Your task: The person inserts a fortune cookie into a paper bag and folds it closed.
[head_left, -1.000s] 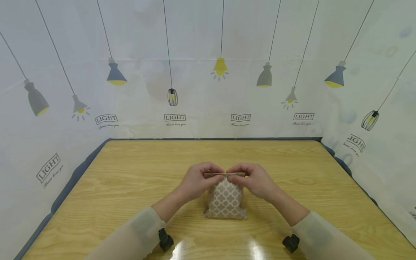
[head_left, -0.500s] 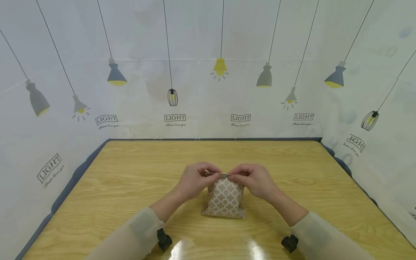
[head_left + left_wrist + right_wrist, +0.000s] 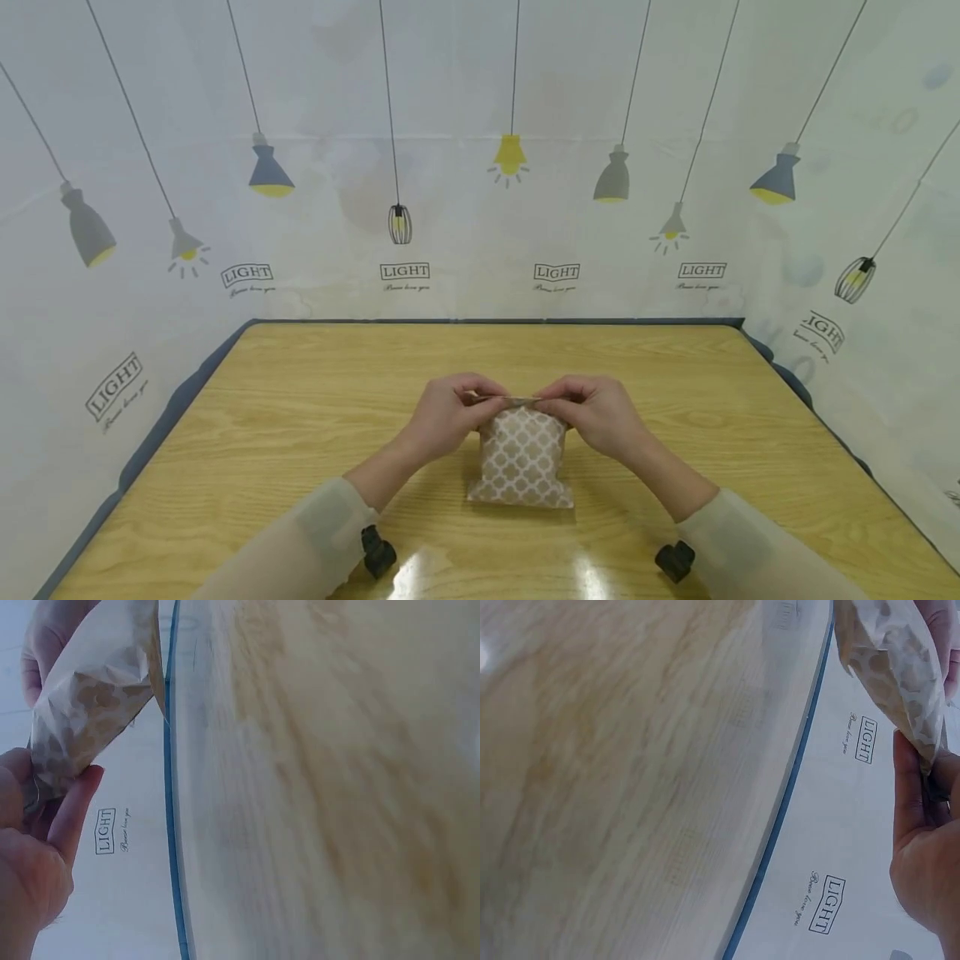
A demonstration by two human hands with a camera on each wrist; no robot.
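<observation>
A tan paper bag (image 3: 522,458) with a white lattice print stands at the middle of the table, its top edge folded over. My left hand (image 3: 453,415) pinches the left end of that top edge between thumb and fingers. At the other end, my right hand (image 3: 598,417) pinches the same edge in a like way. In the left wrist view the bag (image 3: 94,697) looks plump above the thumb and fingers. The right wrist view shows the bag (image 3: 892,667) tapering to the pinched corner. What is inside is hidden.
A wood-grain table (image 3: 315,367) spreads out around the bag. Pale curtains (image 3: 465,250) printed with lamps and the word LIGHT close it in at the back and sides. Black wrist devices (image 3: 377,552) sit at both cuffs.
Both hands keep their pinch on the bag's top edge, the fingertips now slightly farther apart. The bag's lower end has swung a little and its printed front shows more fully.
</observation>
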